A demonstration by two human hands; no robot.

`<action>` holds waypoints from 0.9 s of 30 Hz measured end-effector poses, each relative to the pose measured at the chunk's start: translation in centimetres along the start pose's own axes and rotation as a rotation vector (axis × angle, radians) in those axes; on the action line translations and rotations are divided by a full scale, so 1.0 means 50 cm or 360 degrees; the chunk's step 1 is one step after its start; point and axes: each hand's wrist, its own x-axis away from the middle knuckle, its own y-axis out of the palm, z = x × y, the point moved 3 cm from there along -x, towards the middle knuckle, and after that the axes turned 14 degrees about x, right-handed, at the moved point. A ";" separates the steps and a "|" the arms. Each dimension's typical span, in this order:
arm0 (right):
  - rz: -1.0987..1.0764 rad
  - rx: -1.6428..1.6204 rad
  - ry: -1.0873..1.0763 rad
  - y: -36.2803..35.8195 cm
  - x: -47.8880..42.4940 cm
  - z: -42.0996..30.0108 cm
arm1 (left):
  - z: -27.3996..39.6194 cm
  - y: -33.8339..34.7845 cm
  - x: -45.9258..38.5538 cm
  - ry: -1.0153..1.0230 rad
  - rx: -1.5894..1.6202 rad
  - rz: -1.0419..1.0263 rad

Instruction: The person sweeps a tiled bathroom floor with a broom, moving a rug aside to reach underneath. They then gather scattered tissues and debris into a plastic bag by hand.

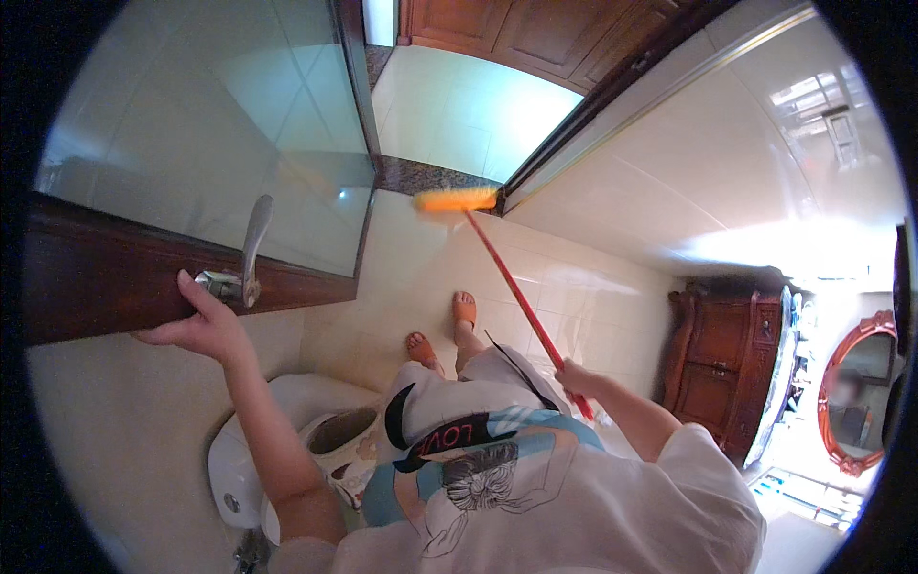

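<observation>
My left hand grips the edge of a wood-framed glass door with its fingers, close beside the metal lever handle. My right hand is closed around the upper end of a red broom handle. At the far end of the handle, the orange-yellow broom head lies at the dark speckled stone threshold of the doorway. The broom head looks slightly blurred.
A white toilet stands at the lower left, beside my left forearm. On the right are a carved wooden vanity cabinet and an oval framed mirror. A tiled wall runs right of the doorway. Wooden panelling stands beyond it.
</observation>
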 end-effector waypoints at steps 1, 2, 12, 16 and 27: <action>-0.0018 0.0105 0.0060 0.024 0.027 0.046 | 0.004 0.003 -0.001 0.0006 -0.0012 -0.0007; -0.0041 -0.0023 0.0107 0.049 0.063 0.079 | 0.008 0.003 -0.001 0.0014 -0.0031 -0.0014; 0.0227 -0.0078 0.0084 0.081 0.279 0.046 | 0.018 -0.011 -0.006 0.0038 0.0095 -0.0066; 0.0398 0.0217 -0.0120 0.064 0.165 0.002 | 0.019 -0.019 -0.010 0.0035 0.0049 -0.0071; 0.0352 0.0203 0.0075 0.212 0.051 0.257 | 0.048 -0.034 0.000 0.0139 -0.0322 -0.0097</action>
